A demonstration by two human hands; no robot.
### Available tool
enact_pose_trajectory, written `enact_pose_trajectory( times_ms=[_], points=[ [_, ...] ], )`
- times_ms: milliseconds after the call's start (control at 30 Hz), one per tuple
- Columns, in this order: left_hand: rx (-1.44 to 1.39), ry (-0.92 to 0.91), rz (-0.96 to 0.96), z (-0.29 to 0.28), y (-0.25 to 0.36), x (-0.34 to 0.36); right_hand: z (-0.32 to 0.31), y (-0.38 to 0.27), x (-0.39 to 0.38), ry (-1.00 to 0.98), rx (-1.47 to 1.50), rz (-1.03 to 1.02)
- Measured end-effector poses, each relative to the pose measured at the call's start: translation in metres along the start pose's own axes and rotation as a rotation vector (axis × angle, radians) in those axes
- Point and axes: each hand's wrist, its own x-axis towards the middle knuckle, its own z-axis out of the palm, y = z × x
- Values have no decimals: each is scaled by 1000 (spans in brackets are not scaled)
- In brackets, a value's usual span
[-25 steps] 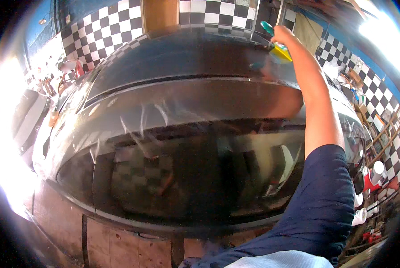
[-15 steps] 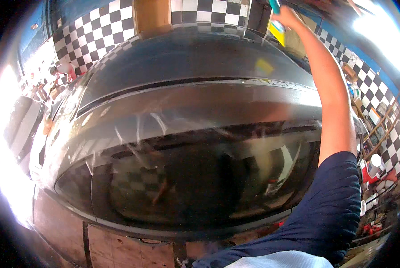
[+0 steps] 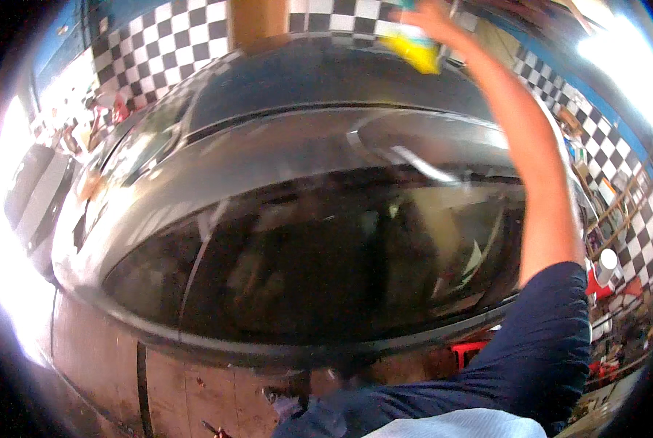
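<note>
My right arm stretches forward over a dark car (image 3: 282, 157). At the top of the view my right hand (image 3: 434, 23) is closed round what looks like a spray bottle (image 3: 416, 52), with a teal top and a yellow lower part. Motion blurs both the bottle and my fingers. The bottle hangs tilted above the far part of the shiny roof (image 3: 319, 77), apart from it as far as I can tell. Dark side windows (image 3: 304, 270) and pale reflections show on the near side of the car. My left hand is out of view.
Black-and-white checkered walls (image 3: 162, 55) stand behind and to the right. On the right are a wooden ladder (image 3: 622, 208), a white bucket (image 3: 607, 261) and assorted clutter. A red object (image 3: 469, 352) lies low beside the car. Bright light floods the left.
My right hand has moved left with the bottle, which now hangs over the far roof. The view has shifted a little, and more floor shows below the car.
</note>
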Motion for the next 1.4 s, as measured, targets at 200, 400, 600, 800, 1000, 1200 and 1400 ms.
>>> enact_pose_trajectory(
  times_ms=[200, 400, 600, 800, 1000, 1200, 1400],
  points=[
    [-61, 54, -66, -111, -33, 46, -37, 37, -120, 158, -699, 329],
    [-109, 90, -11, -213, -26, 87, 183, -167, 11, 23, -612, 118],
    [-178, 50, 152, -218, 20, 125, 320, -314, 58, 83, -186, -455],
    [-157, 125, 155, -249, -64, 88, 204, -222, 76, 160, -568, -94],
    [-232, 284, -95, -247, -109, 52, 238, -194, 62, 73, -755, -120],
    [-276, 196, 46, -210, -22, 47, 336, -338, 62, -90, -317, -416],
    [-281, 197, 38, -226, -42, 81, 225, -234, 106, 156, -551, -221]
  ],
)
